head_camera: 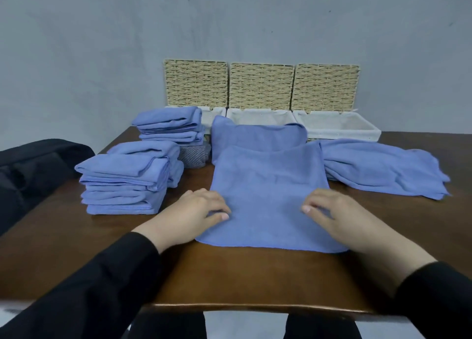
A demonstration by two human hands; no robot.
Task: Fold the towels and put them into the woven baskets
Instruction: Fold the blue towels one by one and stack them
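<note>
A blue towel (270, 198) is spread flat in the middle of the brown wooden surface (229, 277), near edge close to the front of the surface, far end folded or bunched up a bit toward the baskets. The left hand (194, 213) is laid on the towel's left edge and the right hand (339, 218) on its right edge. As for the grip: nothing is really clutched on either side, fingers are kept fairly flat and pressed down onto the cloth, thumbs tucked in toward the middle. Black sleeves are worn on both arms.

Off to the left, two stacks of folded blue towels are seen: a near stack (122, 185) and a far stack (171, 125), with a striped grey cloth (192, 156) tucked just beside the far one. To the right of the flat towel, a loose pile of unfolded blue towels (378, 170) is draped on the surface, just beside it.

At the back, three woven baskets are lined up side by side with white fabric liners and lids tipped up against the wall: left basket (212, 115), partly hidden behind the far stack, middle basket (260, 117), right basket (339, 126). A dark garment (33, 165) is slumped at the far left edge.
</note>
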